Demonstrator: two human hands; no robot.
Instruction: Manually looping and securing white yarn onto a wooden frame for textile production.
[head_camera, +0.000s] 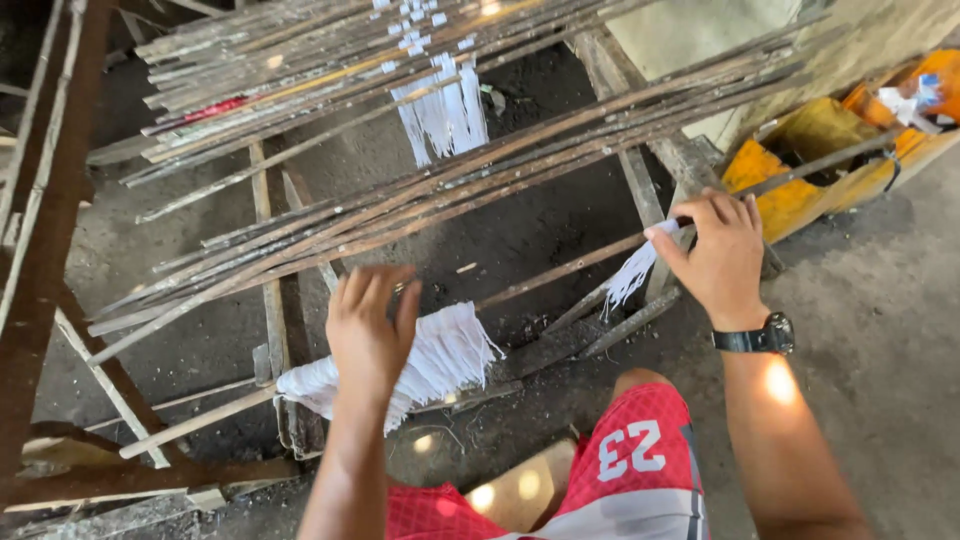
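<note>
Hands at work: left hand (370, 325) rests open on white noodle strands (440, 360) draped over a stick (200, 420), right hand (722, 255) pinching another bunch (630, 275), long sticks (450, 190) racked above.

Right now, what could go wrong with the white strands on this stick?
The right hand pinches only a thin tuft; a strong pull might snap it. The left hand lies on the main bundle, whose loose ends hang above the dirty ground and could pick up soil.

Yellow crate (800, 190) at right (contents unclear); wooden frame post (45, 230) left; dark dirt floor (880, 330)
</note>
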